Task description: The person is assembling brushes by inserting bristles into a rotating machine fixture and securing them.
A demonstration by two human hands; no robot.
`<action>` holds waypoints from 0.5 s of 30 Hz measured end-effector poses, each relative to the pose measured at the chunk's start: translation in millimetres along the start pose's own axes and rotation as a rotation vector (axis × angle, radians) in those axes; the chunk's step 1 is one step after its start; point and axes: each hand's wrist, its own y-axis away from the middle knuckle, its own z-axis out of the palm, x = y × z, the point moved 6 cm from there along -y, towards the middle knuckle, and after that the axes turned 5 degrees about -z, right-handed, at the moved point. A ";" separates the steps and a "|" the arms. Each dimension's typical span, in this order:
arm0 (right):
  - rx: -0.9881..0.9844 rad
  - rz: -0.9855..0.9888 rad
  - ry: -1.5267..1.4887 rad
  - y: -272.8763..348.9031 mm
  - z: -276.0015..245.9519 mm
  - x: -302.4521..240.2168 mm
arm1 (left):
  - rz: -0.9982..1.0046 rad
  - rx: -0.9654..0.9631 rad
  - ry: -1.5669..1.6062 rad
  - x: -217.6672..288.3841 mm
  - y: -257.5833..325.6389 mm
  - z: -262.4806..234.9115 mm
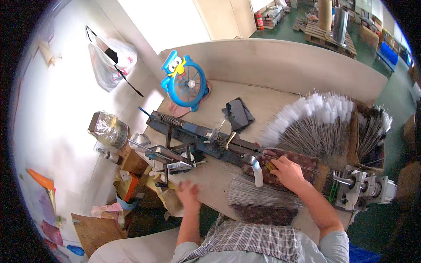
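Observation:
My right hand (288, 172) is closed beside the right end of a long dark metal fixture (193, 133). A small yellowish piece (271, 166) shows at its fingertips; I cannot make out what it is. Thin wire (313, 168) runs from near that hand toward a metal spindle with a chuck (353, 184). My left hand (187, 193), smeared by motion, is just right of a black crank handle (162, 184) on the fixture's near side. A lit lamp head (251, 160) with a white stem (258, 175) stands left of my right hand.
A sheaf of thin metal wires (261, 193) lies near my lap. White-tufted wire brushes (313, 118) fan out at the right, beside a box of more brushes (372, 131). A blue cartoon fan (187, 85) and dark pads (237, 115) sit farther back. Cartons (133, 162) crowd the left.

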 end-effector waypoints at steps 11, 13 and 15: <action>-0.021 0.121 -0.083 2.1 6.1 9.2 | 0.080 -0.073 -0.177 20.1 12.0 15.9; -0.042 0.085 -0.089 1.2 10.3 7.0 | -0.162 -0.272 -0.061 -8.1 15.9 36.1; -0.049 0.064 -0.078 0.3 10.3 5.7 | -0.294 -0.343 0.003 -20.5 11.1 55.7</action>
